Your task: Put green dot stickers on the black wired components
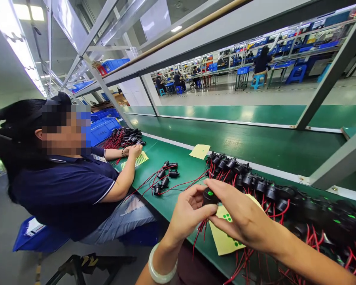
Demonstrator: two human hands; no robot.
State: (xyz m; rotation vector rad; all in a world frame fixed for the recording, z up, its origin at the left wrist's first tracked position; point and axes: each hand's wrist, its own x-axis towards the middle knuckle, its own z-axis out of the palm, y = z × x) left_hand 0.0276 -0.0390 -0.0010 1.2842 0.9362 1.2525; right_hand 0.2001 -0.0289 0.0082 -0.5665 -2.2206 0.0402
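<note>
Between both hands, above the near bench edge, is a black cylindrical part with red wires [210,196]; a green dot shows on its end. My left hand [185,211] wraps its fingers and thumb around one side of the part. From the other side, my right hand [240,215] closes on it, with its fingers at the top and thumb side. Partly under my right hand lies a yellow sheet of green dot stickers [225,241]. Red wires dangle below my left hand.
Rows of similar black parts [249,178] line the bench's right side, some green-dotted. A small loose group [165,178] lies left of my hands. A co-worker [68,190] sits at left, near a second sticker sheet [141,159] and blue bins [103,130]. Metal frame posts [320,87] rise behind.
</note>
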